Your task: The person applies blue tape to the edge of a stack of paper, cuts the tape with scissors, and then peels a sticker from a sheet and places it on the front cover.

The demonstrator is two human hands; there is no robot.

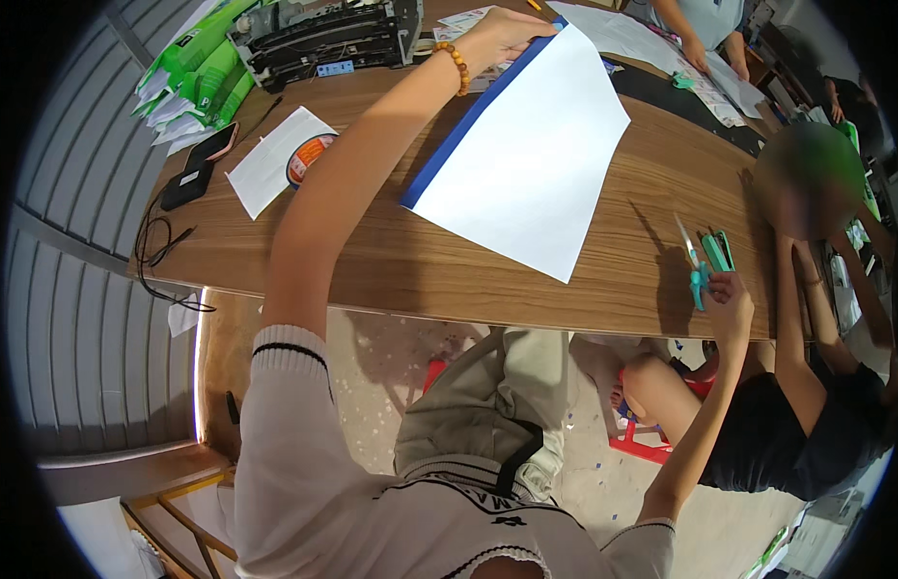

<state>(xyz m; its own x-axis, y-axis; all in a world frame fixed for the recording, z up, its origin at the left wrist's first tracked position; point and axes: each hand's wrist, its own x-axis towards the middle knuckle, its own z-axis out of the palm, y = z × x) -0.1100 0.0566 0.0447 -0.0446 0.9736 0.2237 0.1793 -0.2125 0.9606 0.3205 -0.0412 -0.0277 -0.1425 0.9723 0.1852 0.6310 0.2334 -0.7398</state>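
My left hand (497, 41) grips the upper end of a white sheet (526, 154) with a dark blue strip (444, 164) along its left edge, near the far side of the wooden table (429, 280). My right hand (729, 297) is closed around the cyan scissors (698, 282) near the table's front edge, blades pointing up and away from me. A green stapler (718, 249) lies just beside the scissors and my fingers.
Green-wrapped packs (188, 72), a black machine (323, 39), a paper with a round label (270, 169), a phone with cable (203, 154). A seated person (796, 405) is at my right; another person's hands (700, 53) work on papers at the back right.
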